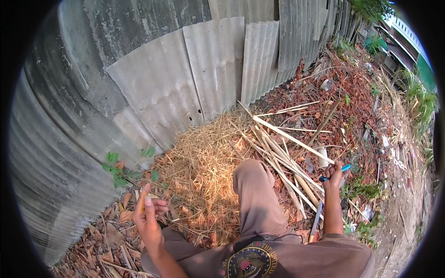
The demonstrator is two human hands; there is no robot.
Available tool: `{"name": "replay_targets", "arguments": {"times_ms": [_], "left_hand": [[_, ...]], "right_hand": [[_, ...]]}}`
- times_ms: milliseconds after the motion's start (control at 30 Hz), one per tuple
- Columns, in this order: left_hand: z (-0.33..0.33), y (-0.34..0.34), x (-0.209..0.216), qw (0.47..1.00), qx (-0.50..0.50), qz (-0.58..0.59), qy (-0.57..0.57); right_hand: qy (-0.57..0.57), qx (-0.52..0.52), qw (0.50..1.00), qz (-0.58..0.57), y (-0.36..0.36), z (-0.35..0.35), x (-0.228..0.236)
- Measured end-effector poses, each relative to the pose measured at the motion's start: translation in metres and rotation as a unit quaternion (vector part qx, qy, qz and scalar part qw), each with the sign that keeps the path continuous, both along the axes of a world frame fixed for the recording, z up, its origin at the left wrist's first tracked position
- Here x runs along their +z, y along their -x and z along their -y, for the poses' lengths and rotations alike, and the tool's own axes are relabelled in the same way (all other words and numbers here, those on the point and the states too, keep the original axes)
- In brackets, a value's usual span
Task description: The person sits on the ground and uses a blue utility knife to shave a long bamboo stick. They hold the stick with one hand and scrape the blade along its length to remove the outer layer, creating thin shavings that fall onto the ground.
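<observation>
My right hand (333, 175) is closed around a blue handle (346, 167) whose ends stick out on both sides of the fist. A pale split bamboo strip (294, 139) runs from that same hand up and left over a pile of bamboo strips (282, 157). My left hand (149, 214) is raised with its fingers apart and holds nothing. It is over the left side of a heap of thin straw-coloured shavings (204, 171). Beside my right forearm lies a long metal blade (316, 222), partly hidden at its lower end.
Corrugated metal sheets (157, 74) form a wall ahead and to the left. A green-leaved plant (118, 171) grows at its foot. Dry brown leaves (347, 125) cover the ground on the right, with a white cylindrical container (322, 156) beyond my right hand. My bent knee (255, 178) stands between both hands.
</observation>
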State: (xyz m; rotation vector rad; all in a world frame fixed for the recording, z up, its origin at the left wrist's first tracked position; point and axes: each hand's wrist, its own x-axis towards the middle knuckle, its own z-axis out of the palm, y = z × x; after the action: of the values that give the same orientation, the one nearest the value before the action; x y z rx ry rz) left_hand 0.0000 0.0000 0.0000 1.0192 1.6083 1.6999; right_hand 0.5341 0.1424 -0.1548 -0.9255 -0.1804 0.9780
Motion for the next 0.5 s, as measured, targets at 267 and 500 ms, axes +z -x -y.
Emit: {"name": "replay_targets", "arguments": {"times_ms": [267,500], "left_hand": [[-0.015,-0.001,-0.003,0.997,0.076,-0.009,0.017],[0.011,0.013,-0.024,0.989,0.102,-0.052,0.092]], "right_hand": [[0.204,0.113,0.949,-0.212,0.058,0.098,-0.130],[0.247,0.162,0.913,-0.282,0.084,0.053,-0.164]]}}
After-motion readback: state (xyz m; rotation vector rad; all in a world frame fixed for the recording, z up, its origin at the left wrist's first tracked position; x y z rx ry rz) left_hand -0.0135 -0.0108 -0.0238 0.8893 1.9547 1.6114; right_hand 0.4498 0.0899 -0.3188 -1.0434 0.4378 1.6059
